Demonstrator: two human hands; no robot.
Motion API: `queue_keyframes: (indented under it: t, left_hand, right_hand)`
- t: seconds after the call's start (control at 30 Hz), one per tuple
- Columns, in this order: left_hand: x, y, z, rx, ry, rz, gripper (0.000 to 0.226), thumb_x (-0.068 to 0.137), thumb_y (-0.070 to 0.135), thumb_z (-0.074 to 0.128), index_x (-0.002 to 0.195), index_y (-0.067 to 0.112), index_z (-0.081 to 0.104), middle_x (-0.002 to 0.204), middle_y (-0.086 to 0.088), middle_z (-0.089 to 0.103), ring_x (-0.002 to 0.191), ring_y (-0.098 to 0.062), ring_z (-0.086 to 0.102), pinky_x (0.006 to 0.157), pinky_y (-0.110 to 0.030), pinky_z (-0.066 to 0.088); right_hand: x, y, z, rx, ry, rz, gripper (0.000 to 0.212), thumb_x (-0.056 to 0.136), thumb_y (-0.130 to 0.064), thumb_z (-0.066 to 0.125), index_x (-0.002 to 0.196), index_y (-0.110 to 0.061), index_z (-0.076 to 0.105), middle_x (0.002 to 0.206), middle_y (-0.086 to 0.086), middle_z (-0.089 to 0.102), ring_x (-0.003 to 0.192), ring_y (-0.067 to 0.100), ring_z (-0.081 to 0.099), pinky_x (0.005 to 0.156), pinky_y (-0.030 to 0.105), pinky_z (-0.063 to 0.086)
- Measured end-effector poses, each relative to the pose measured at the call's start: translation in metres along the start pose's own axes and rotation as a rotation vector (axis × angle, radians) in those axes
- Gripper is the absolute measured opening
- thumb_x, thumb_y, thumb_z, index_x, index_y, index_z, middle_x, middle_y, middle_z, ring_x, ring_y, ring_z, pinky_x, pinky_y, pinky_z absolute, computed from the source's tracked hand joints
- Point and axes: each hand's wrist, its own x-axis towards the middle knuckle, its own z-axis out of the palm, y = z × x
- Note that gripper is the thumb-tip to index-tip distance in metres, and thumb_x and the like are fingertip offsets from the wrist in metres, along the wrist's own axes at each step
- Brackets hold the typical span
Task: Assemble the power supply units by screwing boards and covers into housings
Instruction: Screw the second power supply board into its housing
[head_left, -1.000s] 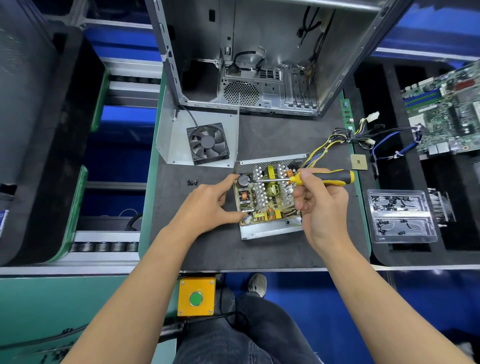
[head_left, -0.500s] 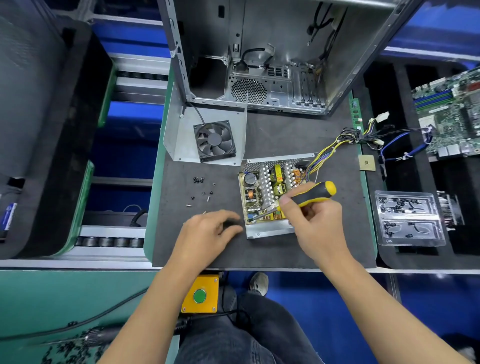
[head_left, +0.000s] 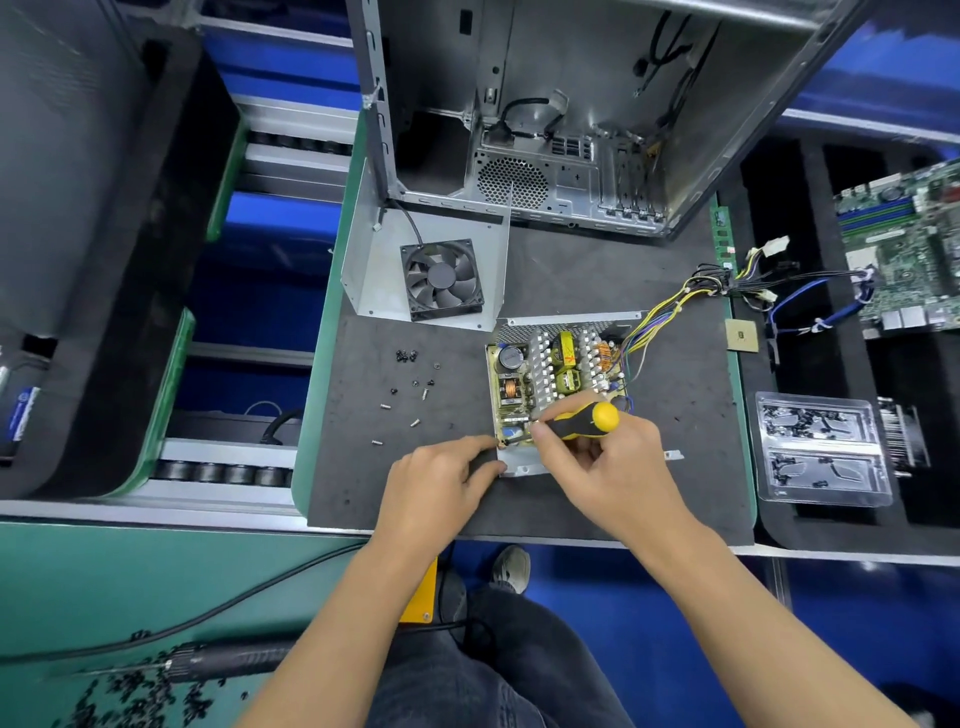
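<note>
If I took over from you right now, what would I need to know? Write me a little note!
Right hand: grips the yellow-and-black screwdriver, tip down at the near left corner of the circuit board.
Left hand: steadies the metal housing at that same corner, fingers against its edge.
Board sits inside the housing on the dark mat.
Spare screws lie loose on the mat to the left.
The cover with the fan lies behind, not yet fitted.
Left to do: finish the board screws, then screw the cover on.

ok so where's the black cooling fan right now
In the head view, the black square cooling fan lies on the bent grey metal cover, left of centre, behind the open power supply housing.
</note>
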Motion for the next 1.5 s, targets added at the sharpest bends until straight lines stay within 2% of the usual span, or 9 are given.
queue_keyframes:
  t: [0.27, 0.6, 0.7, 0.83, 0.9, 1.0, 1.17, 1.3, 1.5]
  left_hand:
    - [-0.001, -0.001, 0.002, 0.019, 0.029, -0.005, 0.025, 0.078, 0.030, 0.084, 0.102, 0.025, 0.078, 0.054, 0.007, 0.060, 0.055, -0.020, 0.063, 0.051, -0.031, 0.052]
    - [-0.001, -0.001, 0.002, 0.025, 0.047, 0.005, 0.023, 0.076, 0.028, 0.086, 0.099, 0.025, 0.079, 0.057, 0.007, 0.063, 0.054, -0.017, 0.062, 0.052, -0.021, 0.040]
    - [-0.001, 0.001, 0.001, 0.026, 0.057, 0.007, 0.023, 0.074, 0.026, 0.087, 0.096, 0.024, 0.079, 0.058, 0.005, 0.065, 0.053, -0.017, 0.062, 0.053, -0.019, 0.037]
    - [-0.001, 0.002, 0.000, 0.018, 0.056, 0.014, 0.020, 0.076, 0.023, 0.085, 0.095, 0.024, 0.079, 0.058, 0.003, 0.064, 0.054, -0.020, 0.062, 0.052, -0.021, 0.039]
    - [-0.002, 0.002, -0.001, 0.017, 0.052, 0.006, 0.018, 0.078, 0.023, 0.084, 0.095, 0.023, 0.078, 0.058, 0.002, 0.064, 0.055, -0.022, 0.062, 0.050, -0.024, 0.044]
    - [-0.002, 0.003, -0.001, 0.012, 0.063, -0.012, 0.014, 0.078, 0.020, 0.083, 0.091, 0.022, 0.078, 0.059, 0.000, 0.066, 0.056, -0.026, 0.063, 0.049, -0.028, 0.046]
    - [0.000, 0.012, 0.003, 0.024, 0.139, -0.040, 0.018, 0.071, 0.011, 0.088, 0.081, 0.020, 0.077, 0.060, 0.004, 0.068, 0.050, -0.022, 0.062, 0.045, -0.021, 0.039]
    - [0.001, 0.014, 0.008, -0.006, 0.178, -0.025, 0.019, 0.070, 0.006, 0.087, 0.083, 0.017, 0.078, 0.063, 0.002, 0.069, 0.050, -0.023, 0.063, 0.042, -0.024, 0.044]
    - [0.002, 0.013, 0.009, -0.023, 0.158, -0.068, 0.018, 0.073, 0.006, 0.084, 0.086, 0.017, 0.078, 0.070, 0.001, 0.073, 0.057, -0.026, 0.068, 0.045, -0.032, 0.051]
  right_hand:
    - [0.002, 0.002, 0.002, -0.072, -0.020, -0.023, 0.016, 0.088, -0.036, 0.064, 0.088, -0.021, 0.067, 0.064, -0.009, 0.060, 0.050, 0.011, 0.048, 0.048, 0.015, 0.039]
    - [0.002, -0.003, 0.002, -0.167, -0.061, -0.079, 0.012, 0.088, -0.033, 0.068, 0.090, -0.021, 0.067, 0.067, -0.010, 0.060, 0.052, -0.004, 0.046, 0.055, 0.003, 0.032]
    - [0.003, -0.005, 0.003, -0.196, -0.074, -0.134, 0.011, 0.087, -0.027, 0.070, 0.090, -0.016, 0.069, 0.074, -0.011, 0.062, 0.060, -0.010, 0.049, 0.061, 0.002, 0.035]
    - [0.005, -0.009, 0.005, -0.220, -0.115, -0.185, 0.021, 0.092, -0.032, 0.064, 0.091, -0.012, 0.069, 0.080, -0.004, 0.067, 0.065, 0.006, 0.053, 0.064, 0.019, 0.047]
    - [0.005, -0.012, 0.006, -0.245, -0.126, -0.202, 0.024, 0.093, -0.034, 0.060, 0.090, -0.012, 0.069, 0.079, -0.004, 0.066, 0.064, 0.003, 0.045, 0.063, 0.016, 0.043]
    - [0.005, -0.015, 0.008, -0.266, -0.121, -0.217, 0.025, 0.093, -0.034, 0.060, 0.090, -0.010, 0.068, 0.077, -0.002, 0.065, 0.063, 0.010, 0.052, 0.062, 0.018, 0.044]
    - [0.004, -0.014, 0.008, -0.268, -0.090, -0.168, 0.019, 0.090, -0.031, 0.071, 0.088, -0.013, 0.066, 0.063, -0.018, 0.042, 0.059, 0.007, 0.037, 0.055, 0.013, 0.034]
    - [0.003, -0.013, 0.007, -0.265, -0.103, -0.177, 0.021, 0.090, -0.033, 0.069, 0.089, -0.012, 0.066, 0.067, -0.006, 0.055, 0.058, 0.008, 0.040, 0.055, 0.022, 0.042]
    - [0.002, -0.016, 0.004, -0.253, -0.145, -0.176, 0.027, 0.092, -0.038, 0.062, 0.095, -0.012, 0.070, 0.085, -0.005, 0.068, 0.065, 0.001, 0.044, 0.065, 0.025, 0.049]
